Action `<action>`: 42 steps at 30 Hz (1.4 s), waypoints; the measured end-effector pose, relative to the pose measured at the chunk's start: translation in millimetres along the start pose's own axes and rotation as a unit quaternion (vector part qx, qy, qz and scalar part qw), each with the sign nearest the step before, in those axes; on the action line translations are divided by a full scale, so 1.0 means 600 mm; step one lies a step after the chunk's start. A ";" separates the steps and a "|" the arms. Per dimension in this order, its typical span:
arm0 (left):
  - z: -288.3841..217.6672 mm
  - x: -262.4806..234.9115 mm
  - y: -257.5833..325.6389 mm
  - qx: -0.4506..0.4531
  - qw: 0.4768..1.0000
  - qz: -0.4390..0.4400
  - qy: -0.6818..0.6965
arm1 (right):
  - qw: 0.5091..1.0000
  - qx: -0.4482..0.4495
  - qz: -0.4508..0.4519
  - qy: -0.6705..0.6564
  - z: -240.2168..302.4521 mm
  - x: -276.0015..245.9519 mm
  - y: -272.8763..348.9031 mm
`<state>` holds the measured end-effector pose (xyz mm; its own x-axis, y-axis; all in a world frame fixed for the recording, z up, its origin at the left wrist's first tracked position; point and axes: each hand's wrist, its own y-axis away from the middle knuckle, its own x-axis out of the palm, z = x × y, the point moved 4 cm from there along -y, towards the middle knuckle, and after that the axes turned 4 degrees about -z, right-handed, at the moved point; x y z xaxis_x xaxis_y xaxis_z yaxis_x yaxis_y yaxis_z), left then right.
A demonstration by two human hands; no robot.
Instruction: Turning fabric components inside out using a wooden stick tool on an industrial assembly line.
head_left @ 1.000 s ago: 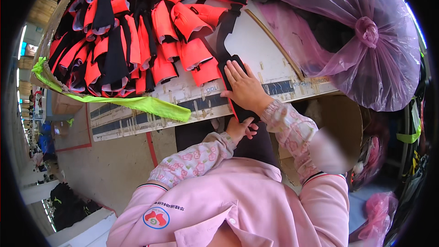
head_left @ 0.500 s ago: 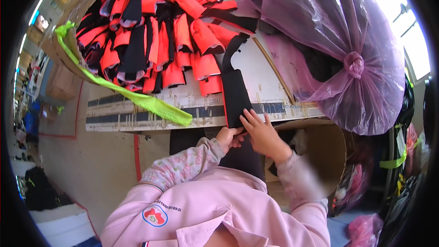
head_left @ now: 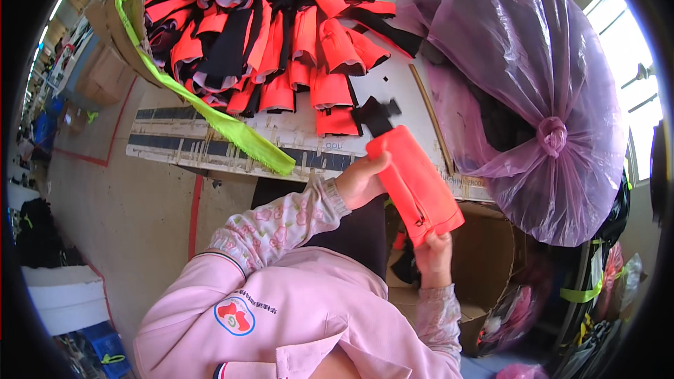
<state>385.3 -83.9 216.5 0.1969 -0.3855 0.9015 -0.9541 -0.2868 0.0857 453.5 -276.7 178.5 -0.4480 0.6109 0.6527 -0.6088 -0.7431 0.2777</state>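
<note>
The right hand (head_left: 434,256) has its grip pinched on the lower end of an orange fabric piece (head_left: 415,182), held in the air over a cardboard box (head_left: 491,253). The left hand (head_left: 361,179) has its grip closed on the piece's upper left edge. Just beyond lies the desk (head_left: 295,133), bearing a heap of orange and black pieces (head_left: 281,35). Right of both grips sits a tied purple plastic bag (head_left: 533,98).
</note>
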 end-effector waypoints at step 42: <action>-0.149 -0.244 0.062 0.092 0.945 -0.309 -0.058 | 0.751 -0.107 0.025 0.651 -0.088 0.163 -0.382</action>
<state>301.1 40.2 125.6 0.7367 -0.1856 0.6503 -0.5965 -0.6314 0.4955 514.5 -32.1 141.7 -0.6500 0.4369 -0.6218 -0.5984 -0.7986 0.0645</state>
